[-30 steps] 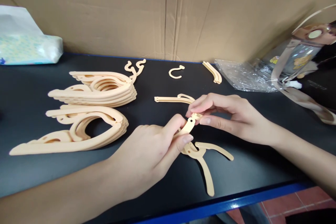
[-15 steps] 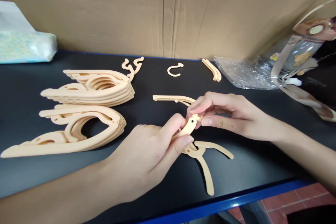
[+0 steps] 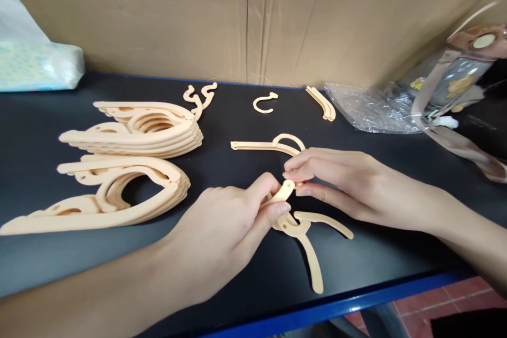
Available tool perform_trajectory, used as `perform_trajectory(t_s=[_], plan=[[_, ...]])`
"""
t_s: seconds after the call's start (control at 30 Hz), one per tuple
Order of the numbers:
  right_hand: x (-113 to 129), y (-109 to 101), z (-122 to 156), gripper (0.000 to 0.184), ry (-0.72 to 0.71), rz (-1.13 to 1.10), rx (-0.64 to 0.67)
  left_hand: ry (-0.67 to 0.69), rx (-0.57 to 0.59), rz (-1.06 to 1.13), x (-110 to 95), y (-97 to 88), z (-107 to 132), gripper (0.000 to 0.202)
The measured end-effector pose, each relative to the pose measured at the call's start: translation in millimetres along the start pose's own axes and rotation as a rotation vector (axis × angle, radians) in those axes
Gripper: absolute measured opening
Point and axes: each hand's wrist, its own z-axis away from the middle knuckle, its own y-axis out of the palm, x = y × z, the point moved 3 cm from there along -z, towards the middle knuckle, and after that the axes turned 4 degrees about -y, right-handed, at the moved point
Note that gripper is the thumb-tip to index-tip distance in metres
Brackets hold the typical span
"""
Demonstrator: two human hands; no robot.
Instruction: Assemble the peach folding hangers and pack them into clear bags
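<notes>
My left hand (image 3: 233, 227) is closed, thumb and fingers pinching a cream plastic hanger arm (image 3: 280, 195) with a small hole at its end. My right hand (image 3: 340, 182) pinches a cream hanger hook (image 3: 289, 137), whose curve arches out above the fingers. The hook's base is mostly hidden by the fingertips, close to the end of the arm; I cannot tell whether the two are joined. Under the hands lie more cream hanger pieces (image 3: 312, 264) with curved arms spread out. Behind the right hand a straight-ended hanger arm (image 3: 253, 146) lies on the table.
Two stacks of folded hangers, a rear one (image 3: 158, 142) and a front one (image 3: 150, 216), lie left. Along the back are several loose hooks (image 3: 202, 97), a single hook (image 3: 263, 101), arms (image 3: 322, 103) and a plastic bag (image 3: 368, 111). A strapped bottle (image 3: 459, 74) stands right, tissues (image 3: 43, 63) left.
My right hand has turned and shifted slightly right, and the hook's curve has swung up into view above it. My left hand keeps its hold on the arm.
</notes>
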Motion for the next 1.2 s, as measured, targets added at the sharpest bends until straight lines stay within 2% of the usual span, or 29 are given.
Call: perform_trajectory(t_s=[0.2,0.23,0.37,0.47,0.53,0.63,0.7,0.77,0.87,0.97,1.07,1.13,1.2], plan=[[7,4,1,0.016,-0.074,0.124,-0.026,-0.078,0.017,-0.003,2,0.5,0,0.023],[7,6,1,0.018,-0.072,0.138,-0.037,-0.088,0.014,0.003,2,0.3,0,0.023],[9,9,3,0.047,-0.087,0.153,-0.094,-0.102,-0.005,0.03,3,-0.9,0,0.026],[11,9,3,0.052,-0.133,0.164,-0.1,-0.098,-0.022,0.049,4,-2.5,-1,0.024],[11,7,2,0.05,-0.159,0.148,-0.126,-0.084,-0.021,0.114,6,-3.2,-2,0.022],[8,0,2,0.041,-0.142,0.161,-0.244,-0.092,0.032,0.374,9,-1.9,-5,0.023],[-1,-3,2,0.031,-0.059,0.24,-0.28,-0.143,0.073,0.574,11,0.0,-7,0.031],[-13,-3,2,0.021,0.078,0.338,-0.213,-0.196,0.1,0.72,12,1.6,-9,0.037],[-32,2,1,0.025,0.265,0.425,-0.057,-0.21,0.109,0.87,13,1.7,-12,0.035],[-42,3,1,0.02,0.361,0.427,-0.014,-0.18,0.095,0.961,14,-1.2,-16,0.029],[-50,-3,2,0.015,0.466,0.292,-0.095,-0.185,0.088,0.974,12,-5.3,-18,0.017],[-56,-9,4,0.013,0.557,0.059,-0.225,-0.198,0.074,0.973,10,-8.4,-17,0.012],[-65,-17,7,0.013,0.631,-0.244,-0.417,-0.211,0.066,0.997,7,-10.6,-16,0.011]])
